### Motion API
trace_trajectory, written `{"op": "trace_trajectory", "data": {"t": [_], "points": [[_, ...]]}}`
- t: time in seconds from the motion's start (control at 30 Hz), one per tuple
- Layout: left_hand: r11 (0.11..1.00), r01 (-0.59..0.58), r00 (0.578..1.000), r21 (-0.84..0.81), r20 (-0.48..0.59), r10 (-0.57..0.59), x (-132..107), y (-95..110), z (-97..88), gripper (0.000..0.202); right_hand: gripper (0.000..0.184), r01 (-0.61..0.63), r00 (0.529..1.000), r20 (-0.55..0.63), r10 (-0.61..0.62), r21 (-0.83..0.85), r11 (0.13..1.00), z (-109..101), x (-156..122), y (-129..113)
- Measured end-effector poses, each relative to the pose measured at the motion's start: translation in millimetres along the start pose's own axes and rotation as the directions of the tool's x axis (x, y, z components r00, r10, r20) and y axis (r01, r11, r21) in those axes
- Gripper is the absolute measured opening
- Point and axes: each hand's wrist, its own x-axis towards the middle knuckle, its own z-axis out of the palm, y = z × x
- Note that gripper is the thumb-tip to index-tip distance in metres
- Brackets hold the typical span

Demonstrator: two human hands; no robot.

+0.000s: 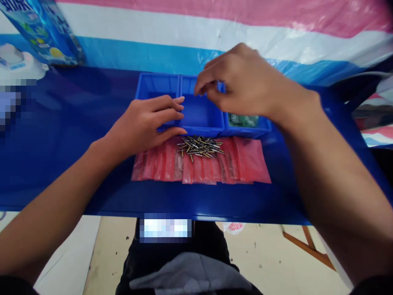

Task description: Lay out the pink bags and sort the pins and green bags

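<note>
On my feed I count three blue plastic bins in a row on the blue table [61, 180]; I'm taking the middle bin [199, 114] as my landmark. The left bin [156, 86] sits beside it, and the right bin [248, 132] holds one green circuit board [243, 120]. In front of the middle bin lie overlapping pink plastic bags [251, 162], too overlapped to count, under a pile of dozens of metal pins [199, 147]. My left hand [144, 125] rests loosely open against the left bin, arm reaching forward. My right hand [236, 82] hangs over the middle bin, fingers curled narrow; I can't tell whether they hold anything.
</note>
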Motion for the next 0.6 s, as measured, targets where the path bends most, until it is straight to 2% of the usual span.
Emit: {"op": "trace_trajectory", "data": {"t": [0.07,0.13,0.23,0.43,0.53,0.6], "points": [[1.0,0.001,1.0,-0.011,0.011,-0.001,1,0,-1.6,0.024,0.022,0.022,0.999,-0.025,-0.023,-0.037,0.999,-4,-21,9],[1.0,0.004,1.0,-0.023,0.017,-0.004,1,-1,-3.3,0.024,0.03,0.125,0.992,-0.008,-0.125,-0.019,0.992,0,-43,15],[1.0,0.004,1.0,-0.03,0.026,-0.003,0,-2,-4.2,0.021,0.041,0.21,0.975,-0.08,-0.207,0.033,0.977,14,-69,16],[0.999,0.008,1.0,-0.051,0.022,-0.007,-1,-2,-3.1,0.018,0.027,0.178,0.963,-0.22,-0.155,0.089,0.98,39,-83,6],[0.997,0.017,0.999,-0.071,0.029,-0.015,0,-1,-5.1,0.017,0.027,0.166,0.958,-0.25,-0.138,0.094,0.982,38,-88,-1],[0.995,0.013,1.0,-0.095,0.03,-0.01,1,-1,-6.7,0.017,0.026,0.139,0.955,-0.281,-0.094,0.147,0.979,30,-92,-1]]}}
